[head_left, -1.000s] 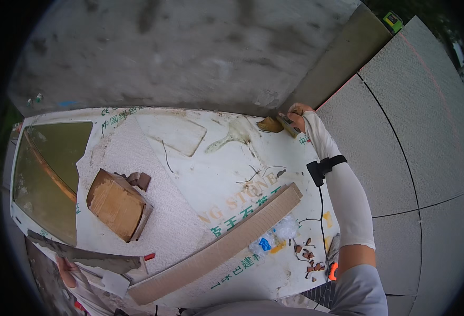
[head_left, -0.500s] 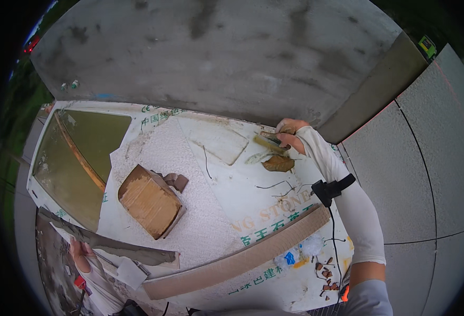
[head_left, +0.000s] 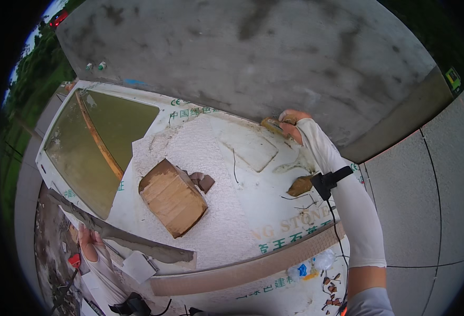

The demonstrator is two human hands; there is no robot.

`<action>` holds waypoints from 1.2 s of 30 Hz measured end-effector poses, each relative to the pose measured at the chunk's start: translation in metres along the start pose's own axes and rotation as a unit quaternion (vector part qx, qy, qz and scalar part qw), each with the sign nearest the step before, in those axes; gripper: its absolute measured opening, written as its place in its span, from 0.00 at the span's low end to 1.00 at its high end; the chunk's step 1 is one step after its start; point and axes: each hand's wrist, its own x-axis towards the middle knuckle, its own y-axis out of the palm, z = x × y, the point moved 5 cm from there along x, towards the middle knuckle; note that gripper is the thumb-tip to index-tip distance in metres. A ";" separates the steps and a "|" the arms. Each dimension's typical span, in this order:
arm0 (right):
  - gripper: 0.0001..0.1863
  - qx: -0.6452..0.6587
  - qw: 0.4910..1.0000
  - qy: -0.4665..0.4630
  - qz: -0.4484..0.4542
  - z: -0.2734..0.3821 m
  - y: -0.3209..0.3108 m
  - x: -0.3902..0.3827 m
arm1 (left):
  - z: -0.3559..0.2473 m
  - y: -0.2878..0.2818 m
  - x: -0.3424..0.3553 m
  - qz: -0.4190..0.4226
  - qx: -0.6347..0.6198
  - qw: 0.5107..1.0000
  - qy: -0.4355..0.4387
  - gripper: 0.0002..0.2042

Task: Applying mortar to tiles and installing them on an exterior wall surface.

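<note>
My right hand (head_left: 292,126), at the end of a white sleeve, is closed around a yellowish sponge-like block (head_left: 273,125) by the foot of the grey wall (head_left: 274,68). A brown dried leaf (head_left: 300,185) and thin dark twigs lie on the white printed sheet (head_left: 224,129) nearer to me. At the lower left my left hand (head_left: 89,243) grips the lower edge of a long narrow strip (head_left: 132,237) smeared with grey mortar; its fingers are partly hidden. A white flat piece (head_left: 139,267) sits beside this strip.
A brown cardboard box (head_left: 174,197) rests on a rough white patch, and a long cardboard strip (head_left: 232,276) lies in front. Crumpled clear plastic (head_left: 324,259) and brown scraps are at the lower right. Murky water fills a basin (head_left: 111,126) crossed by a wooden stick (head_left: 96,136).
My right hand has moved the block away from the leaf, up against the wall's foot. The view has shifted, so the sheet and box appear further right. My left hand stays at the strip.
</note>
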 end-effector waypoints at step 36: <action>0.13 -0.250 0.959 0.131 0.011 -0.050 -0.059 -0.068 | 0.022 -0.017 0.040 0.090 0.043 0.995 -0.020 0.21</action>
